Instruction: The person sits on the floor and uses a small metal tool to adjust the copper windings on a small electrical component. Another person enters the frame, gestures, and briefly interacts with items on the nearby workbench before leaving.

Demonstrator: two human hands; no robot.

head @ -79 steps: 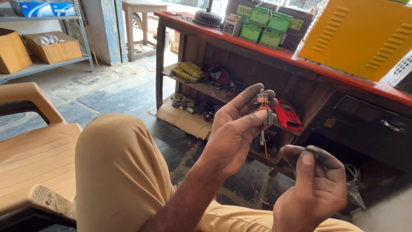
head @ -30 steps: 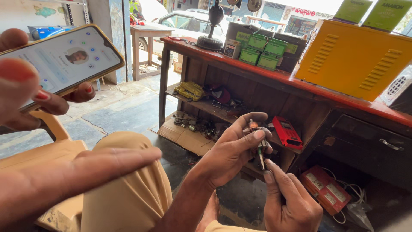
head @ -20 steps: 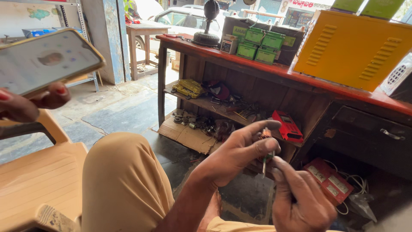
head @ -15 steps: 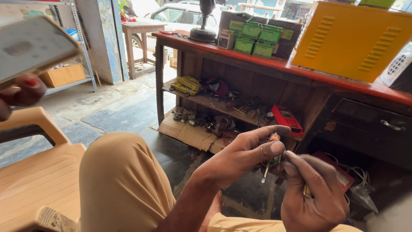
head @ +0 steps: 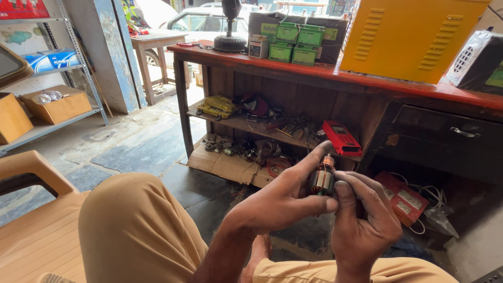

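Both hands (head: 325,209) together, fingers pinched.

Gone from the left edge: another person's hand and phone. Right hand (head: 364,225) now closed onto the motor armature (head: 321,179).

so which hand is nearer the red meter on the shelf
Left. The left hand holds the small motor armature, and its raised fingertip ends just below the red meter in the picture. The right hand grips the armature from lower down, farther from the meter.
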